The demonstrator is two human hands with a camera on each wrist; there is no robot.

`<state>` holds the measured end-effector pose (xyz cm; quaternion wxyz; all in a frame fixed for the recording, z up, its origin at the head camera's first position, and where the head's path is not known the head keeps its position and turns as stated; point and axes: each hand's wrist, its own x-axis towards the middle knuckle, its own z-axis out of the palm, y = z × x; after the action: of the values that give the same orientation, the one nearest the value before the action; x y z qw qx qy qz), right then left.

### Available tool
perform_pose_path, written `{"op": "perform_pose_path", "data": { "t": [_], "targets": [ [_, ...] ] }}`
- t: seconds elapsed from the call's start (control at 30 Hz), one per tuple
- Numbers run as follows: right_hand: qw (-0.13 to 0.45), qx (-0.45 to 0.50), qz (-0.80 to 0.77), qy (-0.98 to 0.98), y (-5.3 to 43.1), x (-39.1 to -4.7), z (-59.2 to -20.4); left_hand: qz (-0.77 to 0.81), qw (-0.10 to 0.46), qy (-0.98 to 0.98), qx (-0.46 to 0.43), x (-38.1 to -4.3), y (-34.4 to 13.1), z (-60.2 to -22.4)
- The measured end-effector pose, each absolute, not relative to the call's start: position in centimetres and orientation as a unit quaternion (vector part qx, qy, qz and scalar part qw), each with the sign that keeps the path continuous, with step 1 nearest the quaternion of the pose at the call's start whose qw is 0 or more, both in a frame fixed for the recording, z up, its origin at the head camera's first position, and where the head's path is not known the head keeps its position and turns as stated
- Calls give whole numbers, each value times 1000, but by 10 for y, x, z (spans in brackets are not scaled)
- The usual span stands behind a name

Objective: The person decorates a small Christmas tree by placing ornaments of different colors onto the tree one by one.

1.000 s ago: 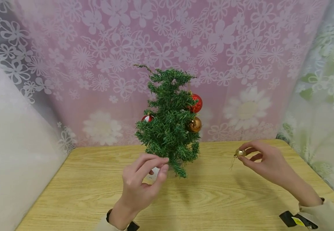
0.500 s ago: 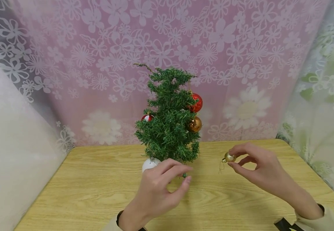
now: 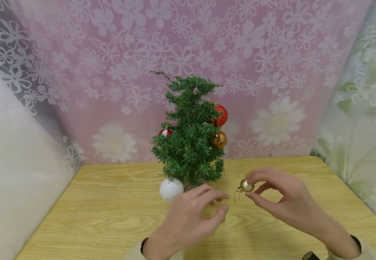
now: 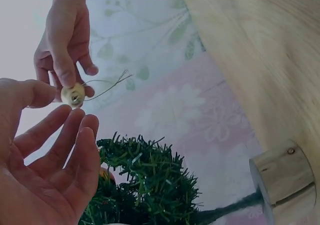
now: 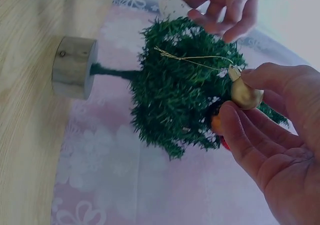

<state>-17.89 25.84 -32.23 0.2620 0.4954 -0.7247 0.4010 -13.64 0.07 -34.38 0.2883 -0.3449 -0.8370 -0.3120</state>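
Observation:
Between thumb and fingers, my right hand point(image 3: 283, 198) pinches a small gold bauble point(image 3: 247, 185), whose thin gold string loop hangs down on the left. My left hand point(image 3: 195, 213) is close to that string, thumb and fingers apart, holding nothing; a gap shows between its fingertips and the bauble in the head view. Behind both hands stands a small green Christmas tree point(image 3: 191, 133). On it hang a red bauble point(image 3: 220, 115), an orange-gold bauble point(image 3: 219, 139), a red-and-white bauble point(image 3: 165, 132) and a white bauble point(image 3: 171, 189), low at the left.
The tree's round wooden base point(image 5: 75, 67) stands on the wood-grain table point(image 3: 109, 206); my left hand partly hides it in the head view. Flowered curtains point(image 3: 135, 90) close off the back and sides. A dark strap piece point(image 3: 310, 255) shows by the right sleeve.
The right hand has moved left and slightly down with the gold bauble. The left hand has moved right, away from the tree's low branch, uncovering the white bauble. The hands are now close together.

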Motion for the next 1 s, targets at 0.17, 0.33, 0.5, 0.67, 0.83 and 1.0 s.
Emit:
{"op": "perform_pose_path", "data": {
  "t": [0.17, 0.33, 0.5, 0.67, 0.83, 1.0],
  "targets": [
    [264, 505, 404, -716, 252, -172, -320, -329, 276, -846, -318, -135, 5, -347],
    [273, 514, 402, -707, 249, -167, -319, -324, 285, -850, -302, -135, 9, -348],
    [271, 520, 401, -704, 246, -162, -319, -338, 267, -848, -310, -135, 11, -347],
    [268, 517, 393, -712, 245, -159, -319, -362, 268, -834, -318, -136, 10, -347],
    [281, 504, 384, -721, 245, -159, -321, -389, 284, -826, -294, -136, 6, -346],
    [274, 493, 387, -729, 243, -157, -324, -390, 323, -812, -290, -137, 2, -345]
  ]
}}
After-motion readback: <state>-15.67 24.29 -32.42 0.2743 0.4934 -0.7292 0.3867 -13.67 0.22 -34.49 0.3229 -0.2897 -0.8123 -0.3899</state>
